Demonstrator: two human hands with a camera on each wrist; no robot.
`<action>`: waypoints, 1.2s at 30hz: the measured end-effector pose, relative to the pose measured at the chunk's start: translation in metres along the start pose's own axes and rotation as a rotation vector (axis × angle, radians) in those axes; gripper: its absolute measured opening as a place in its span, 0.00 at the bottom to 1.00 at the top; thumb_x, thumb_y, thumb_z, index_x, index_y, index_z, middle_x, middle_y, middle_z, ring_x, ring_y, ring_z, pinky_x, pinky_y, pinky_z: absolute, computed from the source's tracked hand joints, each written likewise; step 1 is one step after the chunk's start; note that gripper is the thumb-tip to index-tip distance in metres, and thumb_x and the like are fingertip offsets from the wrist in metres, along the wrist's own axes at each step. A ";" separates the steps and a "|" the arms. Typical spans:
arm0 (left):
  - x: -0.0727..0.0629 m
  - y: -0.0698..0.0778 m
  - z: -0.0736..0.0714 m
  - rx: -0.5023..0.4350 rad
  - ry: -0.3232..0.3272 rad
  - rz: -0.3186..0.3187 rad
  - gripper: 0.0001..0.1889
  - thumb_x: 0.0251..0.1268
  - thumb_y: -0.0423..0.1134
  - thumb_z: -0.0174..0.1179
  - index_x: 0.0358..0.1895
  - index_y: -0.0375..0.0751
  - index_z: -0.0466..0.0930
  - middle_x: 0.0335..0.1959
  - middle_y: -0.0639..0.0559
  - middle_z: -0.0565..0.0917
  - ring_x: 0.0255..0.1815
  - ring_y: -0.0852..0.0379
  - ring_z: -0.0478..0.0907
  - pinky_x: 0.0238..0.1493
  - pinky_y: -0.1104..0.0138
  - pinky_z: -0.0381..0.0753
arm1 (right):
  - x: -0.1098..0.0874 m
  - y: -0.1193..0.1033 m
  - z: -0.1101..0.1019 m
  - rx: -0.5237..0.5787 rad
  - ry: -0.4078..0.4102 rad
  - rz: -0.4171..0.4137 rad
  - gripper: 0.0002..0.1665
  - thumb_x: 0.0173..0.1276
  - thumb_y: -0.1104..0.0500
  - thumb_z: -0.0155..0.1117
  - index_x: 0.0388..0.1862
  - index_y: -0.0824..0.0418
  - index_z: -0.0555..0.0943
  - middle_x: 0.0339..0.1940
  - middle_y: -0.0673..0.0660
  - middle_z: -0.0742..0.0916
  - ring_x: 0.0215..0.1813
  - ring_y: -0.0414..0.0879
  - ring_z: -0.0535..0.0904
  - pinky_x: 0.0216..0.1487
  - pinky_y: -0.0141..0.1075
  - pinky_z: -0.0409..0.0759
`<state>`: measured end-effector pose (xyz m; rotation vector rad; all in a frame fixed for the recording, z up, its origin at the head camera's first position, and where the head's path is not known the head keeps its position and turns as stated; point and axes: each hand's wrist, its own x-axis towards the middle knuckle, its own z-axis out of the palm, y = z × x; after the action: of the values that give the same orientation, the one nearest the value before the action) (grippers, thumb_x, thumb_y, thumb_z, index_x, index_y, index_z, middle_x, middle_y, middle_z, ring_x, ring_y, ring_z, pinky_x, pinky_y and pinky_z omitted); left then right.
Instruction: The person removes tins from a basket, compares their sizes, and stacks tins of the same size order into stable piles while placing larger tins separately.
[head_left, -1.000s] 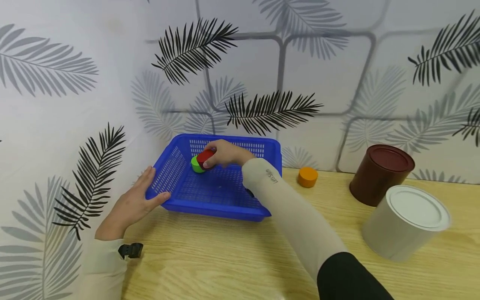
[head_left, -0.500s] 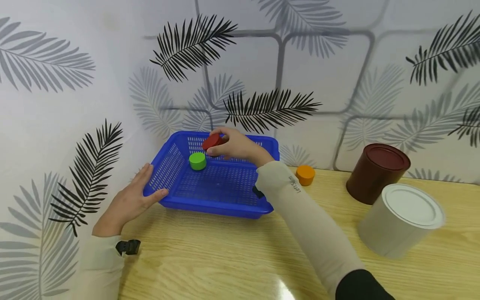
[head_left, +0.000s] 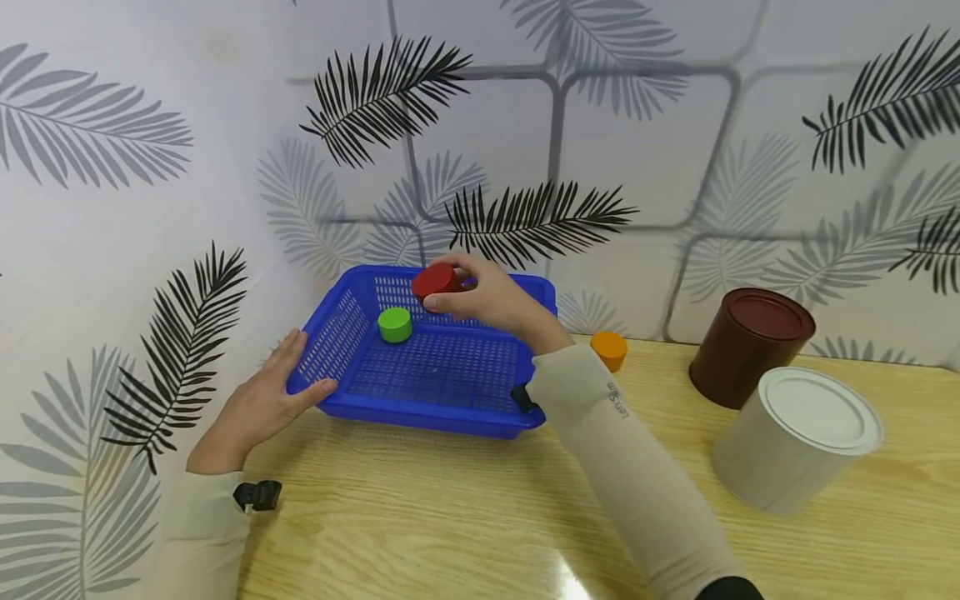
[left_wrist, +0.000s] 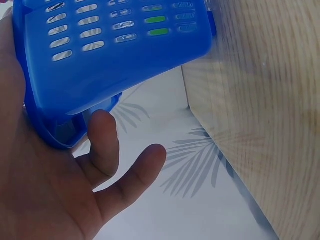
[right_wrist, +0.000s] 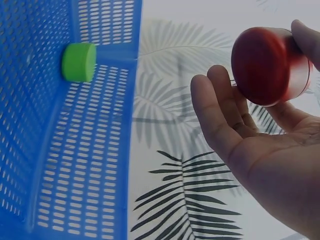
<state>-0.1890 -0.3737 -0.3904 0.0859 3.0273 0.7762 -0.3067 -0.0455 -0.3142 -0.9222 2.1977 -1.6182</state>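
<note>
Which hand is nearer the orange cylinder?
Right. The right hand, holding the red cylinder, is left of the orange cylinder; the left hand is farther left, at the left end of the basket.

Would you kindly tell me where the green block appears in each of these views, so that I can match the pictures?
Head: the green block is left of centre, in the far left corner of the blue basket.
Left wrist: only green patches, presumably the block, show through slots near the top, right of centre.
Right wrist: the green block is at upper left, inside the basket.
Shared landmark: the blue basket.
</note>
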 end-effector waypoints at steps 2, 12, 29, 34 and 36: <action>0.000 -0.001 0.001 0.002 0.000 0.000 0.53 0.71 0.67 0.52 0.82 0.40 0.32 0.83 0.42 0.35 0.78 0.28 0.42 0.68 0.30 0.49 | -0.005 -0.002 -0.001 -0.006 0.007 -0.008 0.35 0.68 0.52 0.72 0.72 0.56 0.72 0.53 0.60 0.81 0.50 0.55 0.81 0.49 0.44 0.83; 0.003 -0.003 0.000 0.022 0.010 0.012 0.53 0.72 0.68 0.51 0.82 0.39 0.33 0.83 0.40 0.36 0.78 0.27 0.43 0.68 0.31 0.50 | -0.032 -0.008 -0.011 -0.099 0.083 -0.017 0.35 0.66 0.49 0.73 0.70 0.51 0.74 0.51 0.54 0.84 0.51 0.51 0.79 0.49 0.44 0.81; 0.001 -0.001 0.001 0.019 -0.001 0.015 0.53 0.72 0.68 0.51 0.82 0.40 0.33 0.83 0.42 0.35 0.79 0.29 0.41 0.68 0.30 0.50 | -0.102 0.036 -0.055 -0.069 0.285 0.007 0.34 0.67 0.53 0.72 0.70 0.58 0.73 0.55 0.59 0.82 0.50 0.53 0.81 0.49 0.40 0.81; 0.002 -0.002 0.001 0.015 -0.004 0.006 0.53 0.72 0.67 0.51 0.82 0.42 0.32 0.83 0.42 0.34 0.79 0.29 0.40 0.67 0.29 0.49 | -0.115 0.055 -0.079 -0.120 0.374 0.045 0.35 0.68 0.51 0.72 0.70 0.57 0.74 0.57 0.58 0.81 0.47 0.54 0.81 0.45 0.36 0.81; 0.001 -0.003 0.002 0.015 -0.008 0.002 0.53 0.72 0.67 0.51 0.82 0.42 0.31 0.83 0.42 0.34 0.79 0.28 0.40 0.67 0.29 0.49 | -0.118 0.064 -0.087 -0.159 0.397 0.084 0.35 0.68 0.49 0.72 0.71 0.57 0.73 0.58 0.58 0.80 0.46 0.54 0.80 0.44 0.35 0.80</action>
<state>-0.1905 -0.3757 -0.3936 0.0914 3.0260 0.7506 -0.2858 0.1057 -0.3619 -0.5716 2.6196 -1.7266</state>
